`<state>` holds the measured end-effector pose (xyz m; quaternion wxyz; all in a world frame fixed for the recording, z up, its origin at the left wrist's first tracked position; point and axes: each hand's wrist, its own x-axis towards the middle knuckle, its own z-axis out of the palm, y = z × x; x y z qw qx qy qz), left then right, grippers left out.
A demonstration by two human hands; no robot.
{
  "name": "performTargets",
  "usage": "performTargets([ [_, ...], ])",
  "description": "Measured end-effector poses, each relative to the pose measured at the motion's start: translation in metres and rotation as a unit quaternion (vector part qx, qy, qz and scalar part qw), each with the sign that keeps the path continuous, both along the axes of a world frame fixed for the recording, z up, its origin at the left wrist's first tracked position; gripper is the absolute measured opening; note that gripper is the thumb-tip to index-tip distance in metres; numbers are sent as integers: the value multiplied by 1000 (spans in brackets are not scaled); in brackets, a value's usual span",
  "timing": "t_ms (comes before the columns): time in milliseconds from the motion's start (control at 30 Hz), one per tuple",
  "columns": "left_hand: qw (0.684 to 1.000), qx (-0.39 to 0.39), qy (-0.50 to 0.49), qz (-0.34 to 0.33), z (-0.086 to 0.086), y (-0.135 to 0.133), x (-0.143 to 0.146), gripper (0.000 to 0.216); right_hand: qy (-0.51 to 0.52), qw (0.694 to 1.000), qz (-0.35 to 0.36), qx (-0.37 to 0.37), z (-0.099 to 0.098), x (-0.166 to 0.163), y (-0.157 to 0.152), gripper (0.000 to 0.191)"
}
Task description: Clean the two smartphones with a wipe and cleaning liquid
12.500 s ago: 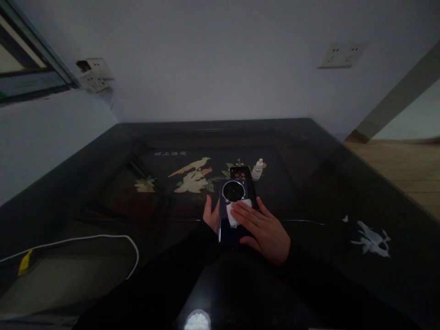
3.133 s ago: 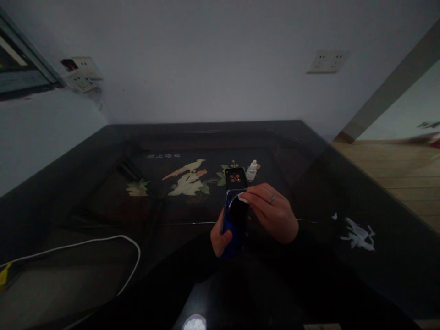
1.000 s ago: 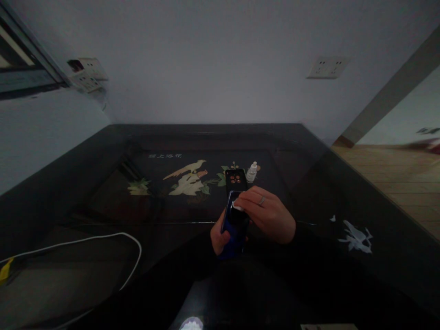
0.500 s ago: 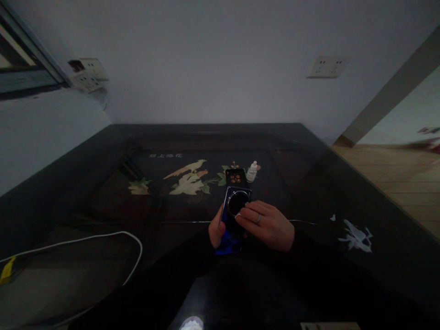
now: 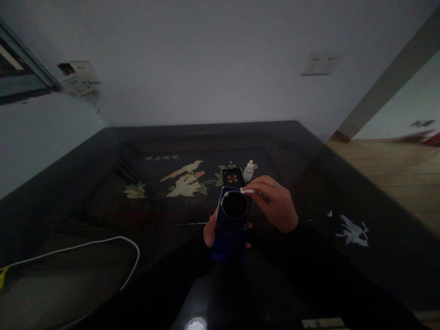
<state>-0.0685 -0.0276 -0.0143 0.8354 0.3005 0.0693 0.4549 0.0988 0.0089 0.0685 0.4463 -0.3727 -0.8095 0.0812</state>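
My left hand [image 5: 210, 230] is closed around a dark blue smartphone [image 5: 229, 238], whose back with a large round camera ring [image 5: 234, 204] faces me. Some of its fingertips show at the phone's right edge. Between the fingers of my right hand [image 5: 276, 205] is a small white piece of wiping material [image 5: 246, 190]; its exact kind cannot be made out. Its tip is at the phone's upper right corner, just by the camera ring. Behind the phone lies a second black phone [image 5: 231, 176] with several copper-coloured lenses, and beside it stands a small white dropper bottle [image 5: 248, 170].
Crumpled white scraps [image 5: 353, 231] lie on the dark glossy table [image 5: 302, 156] to the right. A white cable [image 5: 79, 246] curves across the left side. Bird and flower decoration [image 5: 185, 181] marks the tabletop. A wall [image 5: 199, 64] stands behind.
My right hand has moved up from the middle of the camera ring to its upper right, baring the lens. The white piece now shows more clearly. The view has shifted slightly.
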Motion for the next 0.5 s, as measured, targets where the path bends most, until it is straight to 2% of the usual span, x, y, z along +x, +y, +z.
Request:
performTargets([
  [267,999,-13,40,18,-1,-1,0,67,-126,990,56,-21,17,-12,10,13],
  [400,999,4,36,33,-3,-2,-1,65,-128,991,34,-35,16,-12,7,12],
  [500,999,4,17,36,-3,-1,-1,66,-87,995,7,-44,8,-8,2,9],
])
